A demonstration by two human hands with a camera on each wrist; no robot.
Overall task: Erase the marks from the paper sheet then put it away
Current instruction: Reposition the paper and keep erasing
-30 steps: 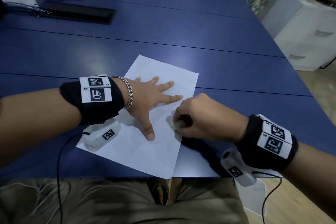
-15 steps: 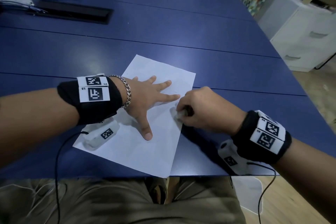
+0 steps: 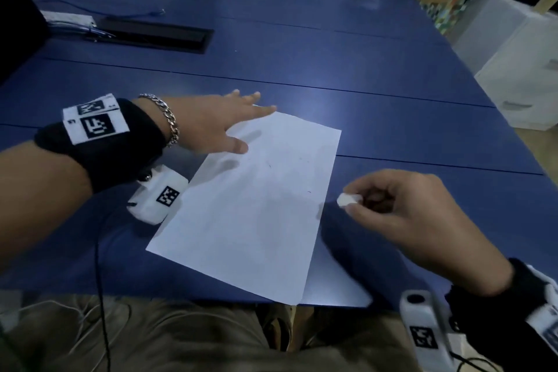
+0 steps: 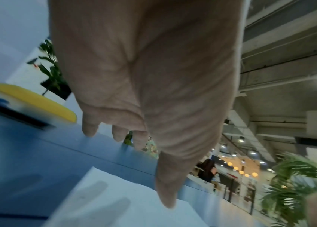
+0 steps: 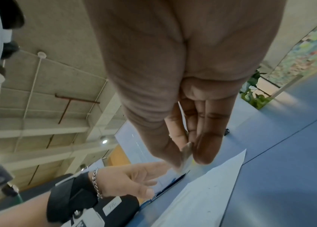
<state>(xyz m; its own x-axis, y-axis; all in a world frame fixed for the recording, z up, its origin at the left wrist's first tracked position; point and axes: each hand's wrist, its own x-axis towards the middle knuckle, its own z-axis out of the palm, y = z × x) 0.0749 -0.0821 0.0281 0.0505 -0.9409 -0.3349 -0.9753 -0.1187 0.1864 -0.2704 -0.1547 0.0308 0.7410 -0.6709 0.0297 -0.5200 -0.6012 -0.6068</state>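
Observation:
A white paper sheet (image 3: 256, 199) lies on the blue table (image 3: 362, 84), tilted, with faint small marks near its middle. A second sheet's corner (image 3: 332, 290) shows beneath it at the near edge. My left hand (image 3: 217, 127) hovers with straight fingers over the sheet's far left corner, lifted off the paper. In the left wrist view the left hand (image 4: 153, 107) hangs above the sheet (image 4: 124, 199). My right hand (image 3: 401, 214) is off the sheet's right edge and pinches a small white eraser (image 3: 347, 199). The eraser (image 5: 185, 155) sits between thumb and fingertips in the right wrist view.
A black slot (image 3: 157, 36) with cables and a white power strip (image 3: 69, 19) lies at the table's far left. A white cabinet (image 3: 525, 78) stands to the right of the table. My lap is under the near table edge.
The left hand has lifted off the middle of the sheet and moved toward its far left corner. The right hand with the eraser has pulled away to the right, off the paper.

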